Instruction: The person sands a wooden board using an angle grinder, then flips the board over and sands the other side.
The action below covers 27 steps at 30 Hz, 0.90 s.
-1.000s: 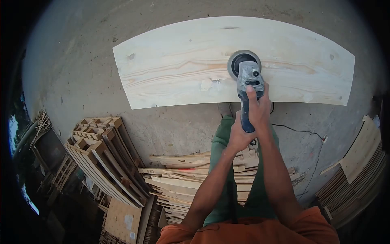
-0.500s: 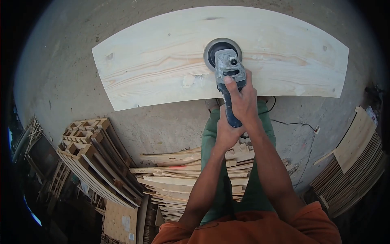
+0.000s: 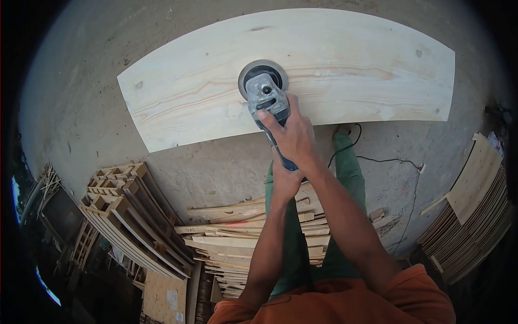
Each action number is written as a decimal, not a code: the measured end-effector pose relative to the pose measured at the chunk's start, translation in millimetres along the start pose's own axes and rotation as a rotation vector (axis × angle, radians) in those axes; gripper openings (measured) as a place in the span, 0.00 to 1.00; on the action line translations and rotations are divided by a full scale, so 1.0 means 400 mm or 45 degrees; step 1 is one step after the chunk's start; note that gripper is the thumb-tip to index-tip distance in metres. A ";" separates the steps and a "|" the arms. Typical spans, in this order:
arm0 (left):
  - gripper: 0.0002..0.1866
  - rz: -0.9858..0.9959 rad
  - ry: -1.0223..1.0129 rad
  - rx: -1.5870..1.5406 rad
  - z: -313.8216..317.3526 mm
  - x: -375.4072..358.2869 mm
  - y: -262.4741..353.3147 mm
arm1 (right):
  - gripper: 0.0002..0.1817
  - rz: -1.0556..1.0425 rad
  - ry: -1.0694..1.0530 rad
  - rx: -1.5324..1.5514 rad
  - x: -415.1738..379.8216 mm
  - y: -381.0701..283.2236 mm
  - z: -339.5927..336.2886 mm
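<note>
A grey and black angle grinder (image 3: 263, 96) with a round disc rests against the face of a pale wooden board (image 3: 356, 65). My right hand (image 3: 294, 132) wraps the grinder's body near its head, thumb on top. Behind it, my left hand (image 3: 286, 179) is closed around the rear end of the handle. The disc sits a little left of the board's middle, on the wood grain. Its underside is hidden.
A black cord (image 3: 380, 159) trails over the concrete floor (image 3: 205, 170) to the right. Wooden pallets (image 3: 127, 200) stand at the lower left. Loose planks (image 3: 232, 240) lie around my legs, and stacked boards (image 3: 469, 210) stand at the right.
Both hands have moved the grinder left and slightly toward me along the board. My grip looks the same.
</note>
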<state>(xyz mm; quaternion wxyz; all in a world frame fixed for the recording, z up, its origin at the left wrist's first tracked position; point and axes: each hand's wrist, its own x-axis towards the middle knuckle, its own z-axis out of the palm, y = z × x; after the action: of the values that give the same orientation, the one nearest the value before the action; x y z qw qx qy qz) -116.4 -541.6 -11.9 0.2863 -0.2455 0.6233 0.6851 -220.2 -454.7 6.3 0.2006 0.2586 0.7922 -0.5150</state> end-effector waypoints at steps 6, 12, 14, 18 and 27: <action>0.39 -0.108 -0.091 0.104 -0.129 0.036 0.060 | 0.46 0.072 -0.043 0.080 0.020 -0.064 0.071; 0.39 -0.050 -0.180 0.219 0.052 0.028 0.074 | 0.49 0.018 0.187 0.226 0.017 0.034 -0.069; 0.42 -0.065 -0.187 0.167 0.076 0.018 0.058 | 0.46 0.051 0.171 0.137 0.014 0.047 -0.091; 0.42 -0.182 -0.275 0.229 0.100 0.035 0.091 | 0.45 0.028 0.242 0.225 0.015 0.056 -0.119; 0.40 -0.071 -0.066 0.094 0.010 0.065 0.104 | 0.42 0.062 -0.038 0.020 0.067 -0.056 -0.037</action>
<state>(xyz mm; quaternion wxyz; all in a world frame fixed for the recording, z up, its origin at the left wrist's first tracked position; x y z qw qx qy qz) -163.9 -537.9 0.3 0.3301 -0.2343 0.6335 0.6594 -256.0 -443.3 12.3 0.2228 0.2718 0.7786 -0.5200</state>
